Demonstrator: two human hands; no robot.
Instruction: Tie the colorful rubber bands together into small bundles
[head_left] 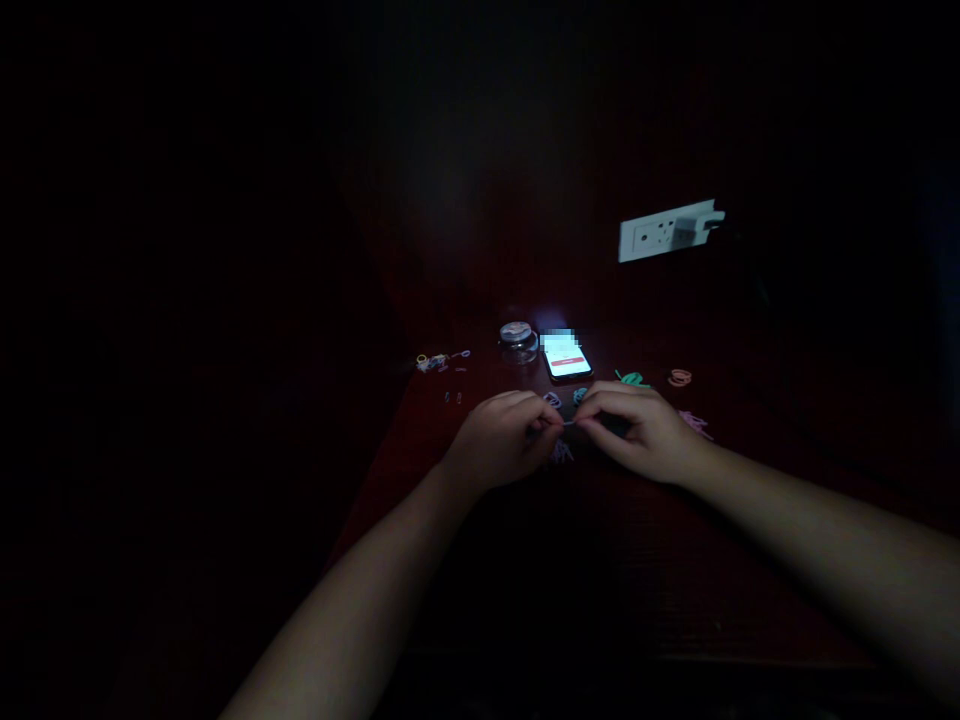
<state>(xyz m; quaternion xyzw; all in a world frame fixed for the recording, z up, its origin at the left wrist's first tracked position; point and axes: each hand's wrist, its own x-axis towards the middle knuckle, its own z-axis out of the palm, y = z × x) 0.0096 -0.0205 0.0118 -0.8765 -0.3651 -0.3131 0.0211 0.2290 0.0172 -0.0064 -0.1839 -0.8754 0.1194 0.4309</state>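
Note:
Fingertips of my left hand [514,432] and my right hand [637,425] are pinched close together above the dark red table. A thin, pale strand [569,422], perhaps a small elastic band, spans the short gap between them, one end in each hand. Just beyond the fingers lie purple loops [553,399] and teal loops [580,396], the teal ones partly hidden by my right hand. Below my left fingertips is a small pile of pale purple pieces [561,453]. Pink strips [695,424] lie beside my right wrist.
A lit phone [568,358] and a lidded clear jar [517,343] stand behind the hands. Green loops [634,379] and orange loops [680,377] are at right, a mixed colourful pile [435,363] at left. A wall socket [652,236] holds a plug. Surroundings are very dark.

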